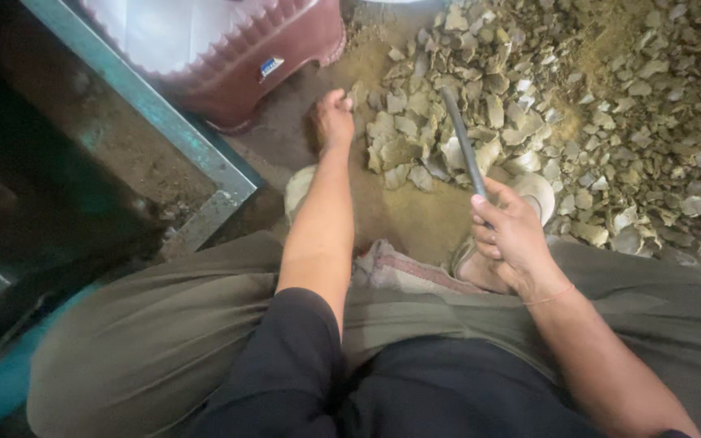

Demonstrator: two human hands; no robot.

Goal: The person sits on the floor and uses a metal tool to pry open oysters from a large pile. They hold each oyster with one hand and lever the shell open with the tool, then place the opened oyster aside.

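Observation:
I sit on the ground with my knees apart, looking down at a heap of pale broken shell-like pieces (480, 122). My left hand (333, 120) reaches forward to the near left edge of the heap, fingers curled on a small piece there. A dark metal rod (462, 142) is gripped in my right hand (509, 235), its tip pointing up into the heap. A rounded pale shell (539, 191) lies just beyond my right hand.
A maroon plastic stool (245, 57) stands at the top left. A teal metal frame (196, 142) runs diagonally along the left, with a dark space under it. A folded cloth (403, 272) rests between my knees. More shell debris (651, 122) covers the right side.

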